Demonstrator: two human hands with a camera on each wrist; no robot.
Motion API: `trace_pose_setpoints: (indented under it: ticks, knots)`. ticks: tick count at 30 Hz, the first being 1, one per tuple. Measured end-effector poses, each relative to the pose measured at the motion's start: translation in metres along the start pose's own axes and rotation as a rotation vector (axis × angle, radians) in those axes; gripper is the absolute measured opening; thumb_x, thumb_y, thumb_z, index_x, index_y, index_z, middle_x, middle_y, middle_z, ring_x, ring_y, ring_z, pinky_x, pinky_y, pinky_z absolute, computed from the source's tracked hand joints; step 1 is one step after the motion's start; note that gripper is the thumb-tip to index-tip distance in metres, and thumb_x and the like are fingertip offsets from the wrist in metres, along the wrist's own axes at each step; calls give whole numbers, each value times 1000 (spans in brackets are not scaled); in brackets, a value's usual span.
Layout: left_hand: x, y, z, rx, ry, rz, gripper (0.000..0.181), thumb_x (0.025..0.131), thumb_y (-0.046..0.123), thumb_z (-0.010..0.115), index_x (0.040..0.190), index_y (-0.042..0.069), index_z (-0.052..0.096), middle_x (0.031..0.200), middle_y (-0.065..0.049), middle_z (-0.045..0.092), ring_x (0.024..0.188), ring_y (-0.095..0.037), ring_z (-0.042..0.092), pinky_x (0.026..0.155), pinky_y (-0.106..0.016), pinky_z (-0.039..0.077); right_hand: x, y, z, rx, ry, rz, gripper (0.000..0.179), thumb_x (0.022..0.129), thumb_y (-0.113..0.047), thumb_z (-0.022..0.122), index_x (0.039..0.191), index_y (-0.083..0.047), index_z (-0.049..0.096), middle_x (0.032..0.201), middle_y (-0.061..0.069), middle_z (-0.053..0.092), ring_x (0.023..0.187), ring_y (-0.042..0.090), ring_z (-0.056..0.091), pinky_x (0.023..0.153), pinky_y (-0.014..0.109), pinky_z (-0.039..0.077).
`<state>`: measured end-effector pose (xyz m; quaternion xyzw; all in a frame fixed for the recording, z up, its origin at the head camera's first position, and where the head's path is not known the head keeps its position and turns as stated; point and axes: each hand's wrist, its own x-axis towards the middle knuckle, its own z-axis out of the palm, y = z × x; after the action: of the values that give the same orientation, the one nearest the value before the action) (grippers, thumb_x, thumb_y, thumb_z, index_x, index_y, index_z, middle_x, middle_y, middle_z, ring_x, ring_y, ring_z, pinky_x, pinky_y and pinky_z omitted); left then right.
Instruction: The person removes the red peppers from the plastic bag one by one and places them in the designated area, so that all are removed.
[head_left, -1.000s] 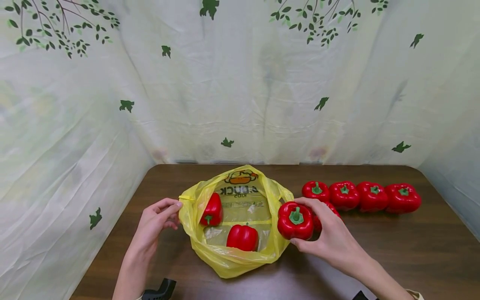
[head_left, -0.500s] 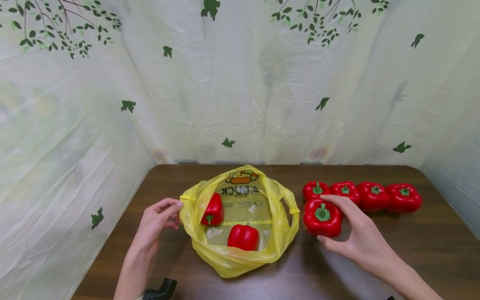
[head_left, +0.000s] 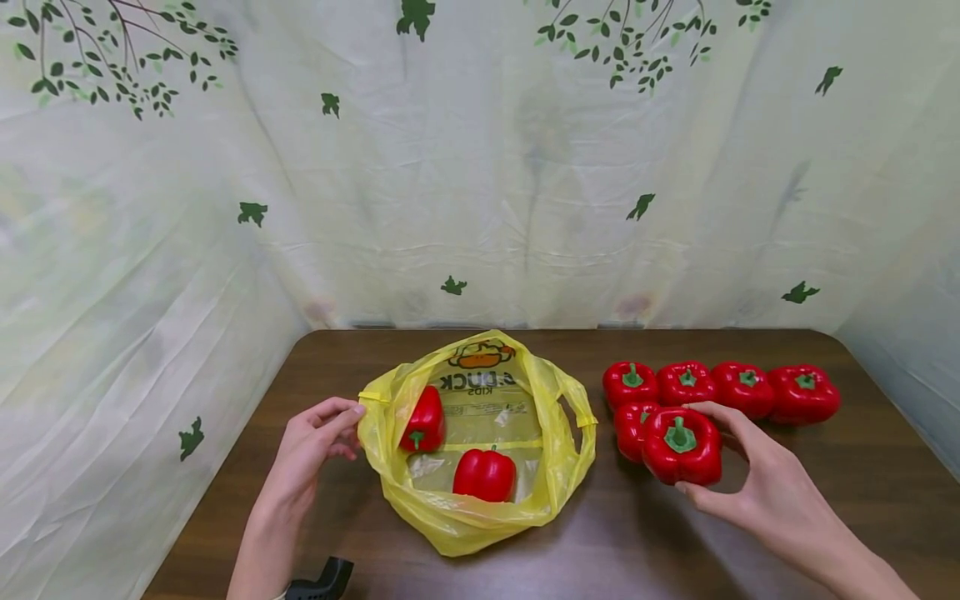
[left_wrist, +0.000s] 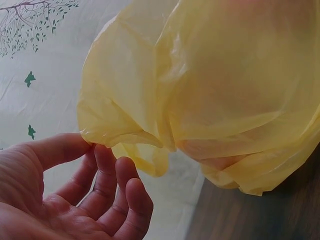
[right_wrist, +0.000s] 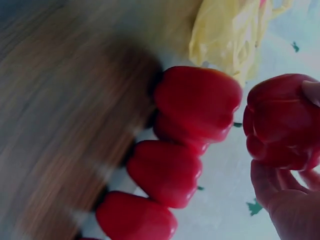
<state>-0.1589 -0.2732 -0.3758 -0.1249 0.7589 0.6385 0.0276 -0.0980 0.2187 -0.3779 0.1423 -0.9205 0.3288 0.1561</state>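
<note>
Right hand [head_left: 776, 487], partly curled, grips a glossy red, blocky bell pepper [head_left: 682, 462] right of the yellow plastic bag [head_left: 453, 527]; left hand [head_left: 307, 437] pinches the bag's left edge, apparently to hold it wide.

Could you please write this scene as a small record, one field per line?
Left hand: pinches the edge of an open yellow bag
Right hand: holds one red pepper above the table
Inside bag: two red peppers
On table: five peppers, four in back row, one in front
Backdrop: pale sheet with leaf prints
</note>
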Motion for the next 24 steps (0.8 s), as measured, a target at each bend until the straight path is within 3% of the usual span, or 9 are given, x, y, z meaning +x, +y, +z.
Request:
trace_pose_setpoints:
  ticks: [3, 7, 11, 16, 24]
  knots:
    - [-1, 0, -1, -2, 1, 2, 26, 92, 29, 71, 101, 5, 68, 80, -3, 66, 69, -20, 60, 65, -31, 56, -2, 7, -2, -5, 0, -65, 89, 56, -13, 97, 132, -27, 53, 121, -15, 55, 102, 1, 55, 82, 6, 42]
    - [-1, 0, -1, -1, 3, 7, 26, 92, 29, 71, 101, 5, 68, 80, -3, 65, 70, -21, 60, 65, -32, 56, -8, 15, -5, -10, -10, -95, 88, 57, -15, 97, 133, -27, 54, 120, -14, 53, 94, 0, 52, 76, 8, 44]
    - [-1, 0, 0, 2, -1, 7, 27, 92, 28, 71, 102, 4, 67, 81, -3, 65, 71, -21, 61, 66, -33, 56, -17, 22, -9, -9, -12, -41, 85, 60, -22, 96, 134, -26, 54, 118, -13, 54, 86, 2, 53, 72, 8, 43]
    - [0, -1, 0, 7, -1, 1, 28, 93, 28, 70, 104, 3, 67, 82, -4, 65, 72, -22, 60, 67, -33, 56, -25, 35, -11, -3, -27, 8, 84, 62, -21, 96, 134, -19, 54, 118, -7, 55, 86, 0, 57, 76, 5, 42]
    - [-1, 0, 0, 5, 2, 6, 27, 93, 28, 70, 103, 3, 67, 82, -3, 65, 72, -22, 60, 67, -34, 56, -32, 58, -10, 1, -64, 124, 83, 66, -26, 93, 137, -16, 51, 118, 4, 59, 87, -2, 59, 72, 9, 47]
